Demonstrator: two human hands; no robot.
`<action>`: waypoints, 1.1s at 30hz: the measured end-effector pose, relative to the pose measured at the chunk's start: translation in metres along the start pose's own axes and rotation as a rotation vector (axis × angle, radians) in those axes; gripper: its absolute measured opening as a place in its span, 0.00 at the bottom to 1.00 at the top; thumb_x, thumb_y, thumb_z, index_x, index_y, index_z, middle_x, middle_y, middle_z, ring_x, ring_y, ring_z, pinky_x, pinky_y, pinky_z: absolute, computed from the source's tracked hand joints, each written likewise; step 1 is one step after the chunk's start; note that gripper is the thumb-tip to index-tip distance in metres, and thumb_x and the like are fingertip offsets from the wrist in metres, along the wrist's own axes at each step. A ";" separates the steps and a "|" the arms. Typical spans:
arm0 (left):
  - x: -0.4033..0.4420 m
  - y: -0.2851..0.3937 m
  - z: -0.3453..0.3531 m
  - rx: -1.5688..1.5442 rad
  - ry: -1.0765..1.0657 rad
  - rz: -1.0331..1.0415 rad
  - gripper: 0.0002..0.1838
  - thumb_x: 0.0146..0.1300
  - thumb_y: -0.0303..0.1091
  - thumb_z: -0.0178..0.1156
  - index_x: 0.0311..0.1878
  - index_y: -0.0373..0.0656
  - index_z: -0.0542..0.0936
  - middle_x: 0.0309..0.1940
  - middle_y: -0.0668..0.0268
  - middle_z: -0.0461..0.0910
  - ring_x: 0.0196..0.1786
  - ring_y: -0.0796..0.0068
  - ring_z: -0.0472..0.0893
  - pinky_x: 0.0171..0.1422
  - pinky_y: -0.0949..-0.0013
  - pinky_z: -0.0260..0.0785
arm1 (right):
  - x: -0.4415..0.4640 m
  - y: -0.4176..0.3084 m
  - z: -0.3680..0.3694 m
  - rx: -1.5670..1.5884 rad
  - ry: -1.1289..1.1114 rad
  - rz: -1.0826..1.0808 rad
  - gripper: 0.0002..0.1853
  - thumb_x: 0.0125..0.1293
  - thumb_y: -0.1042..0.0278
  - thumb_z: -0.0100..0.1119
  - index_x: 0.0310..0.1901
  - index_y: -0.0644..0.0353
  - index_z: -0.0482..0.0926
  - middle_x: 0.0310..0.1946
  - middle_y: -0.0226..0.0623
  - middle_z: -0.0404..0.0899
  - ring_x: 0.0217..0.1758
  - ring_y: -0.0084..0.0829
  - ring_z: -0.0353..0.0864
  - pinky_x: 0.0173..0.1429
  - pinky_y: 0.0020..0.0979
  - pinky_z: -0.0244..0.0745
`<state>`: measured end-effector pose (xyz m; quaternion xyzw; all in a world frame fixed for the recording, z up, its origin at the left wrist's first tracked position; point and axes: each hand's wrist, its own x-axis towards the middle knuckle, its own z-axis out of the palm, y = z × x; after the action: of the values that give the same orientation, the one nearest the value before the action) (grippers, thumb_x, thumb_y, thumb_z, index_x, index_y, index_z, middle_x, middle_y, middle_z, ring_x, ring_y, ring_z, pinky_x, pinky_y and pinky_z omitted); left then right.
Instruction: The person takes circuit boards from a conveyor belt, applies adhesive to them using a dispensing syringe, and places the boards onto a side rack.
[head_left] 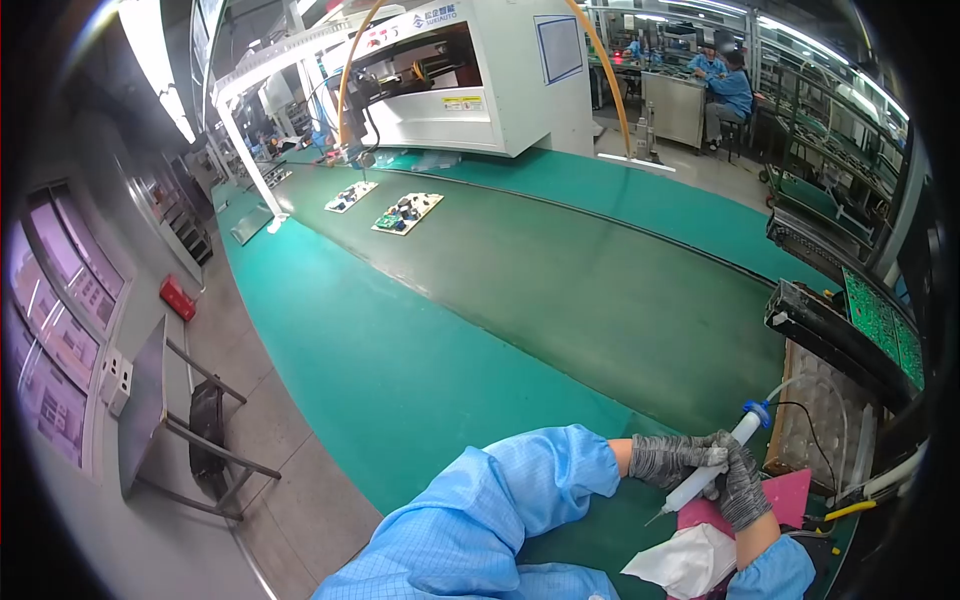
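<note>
A white dispensing syringe [690, 489] with a blue cap [757, 412] and a clear tube at its top is held tilted at the lower right, its thin needle pointing down and left. My left hand [675, 459], in a grey glove, reaches in from the left with its fingers closed at the barrel. My right hand [742, 490], gloved alike, is closed around the barrel from the other side. Just below the hands lie a crumpled white cloth or paper [688, 562] and a pink sheet [788, 496].
Two circuit boards [408, 213] [351, 196] sit on the green conveyor belt [600, 290], far ahead. Behind it stands a white machine [530, 90]. At right are a black rail [835, 335], green boards [880, 320] and yellow-handled pliers [850, 511]. People in blue [732, 90] sit in the background.
</note>
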<state>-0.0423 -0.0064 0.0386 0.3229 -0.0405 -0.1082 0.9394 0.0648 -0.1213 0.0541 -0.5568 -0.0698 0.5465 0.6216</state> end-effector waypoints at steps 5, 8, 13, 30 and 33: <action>-0.001 0.001 0.001 -0.019 0.013 -0.039 0.24 0.55 0.46 0.59 0.49 0.43 0.65 0.36 0.66 0.71 0.38 0.73 0.74 0.48 0.67 0.69 | 0.000 0.000 0.001 -0.015 0.027 -0.017 0.16 0.56 0.54 0.56 0.32 0.60 0.71 0.17 0.31 0.69 0.11 0.25 0.67 0.09 0.22 0.61; 0.001 -0.001 -0.003 -0.038 0.010 -0.026 0.25 0.55 0.46 0.59 0.50 0.43 0.65 0.37 0.66 0.71 0.38 0.72 0.74 0.47 0.67 0.70 | -0.001 -0.001 0.001 -0.022 0.008 -0.008 0.16 0.55 0.54 0.56 0.33 0.60 0.71 0.17 0.31 0.68 0.11 0.24 0.67 0.09 0.22 0.61; 0.003 -0.004 -0.007 -0.039 0.010 -0.026 0.25 0.55 0.46 0.59 0.50 0.43 0.64 0.37 0.66 0.71 0.38 0.72 0.74 0.47 0.67 0.70 | 0.001 0.000 -0.002 0.000 -0.019 -0.019 0.16 0.56 0.54 0.55 0.33 0.60 0.71 0.17 0.31 0.69 0.11 0.25 0.67 0.09 0.22 0.61; -0.002 0.003 0.005 0.001 0.012 -0.009 0.25 0.56 0.47 0.58 0.49 0.39 0.65 0.35 0.65 0.72 0.37 0.74 0.74 0.47 0.69 0.69 | -0.003 -0.003 0.002 -0.027 -0.036 -0.023 0.16 0.57 0.54 0.54 0.33 0.59 0.71 0.19 0.29 0.68 0.16 0.23 0.68 0.11 0.22 0.61; -0.001 0.001 0.002 -0.011 0.011 -0.010 0.25 0.55 0.47 0.58 0.48 0.40 0.65 0.35 0.65 0.72 0.37 0.74 0.74 0.46 0.69 0.70 | -0.002 -0.003 0.002 -0.024 -0.025 -0.027 0.16 0.57 0.53 0.54 0.33 0.60 0.71 0.18 0.29 0.68 0.13 0.23 0.67 0.10 0.21 0.60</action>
<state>-0.0435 -0.0070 0.0411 0.3184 -0.0330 -0.1114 0.9408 0.0638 -0.1212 0.0581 -0.5563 -0.0916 0.5443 0.6212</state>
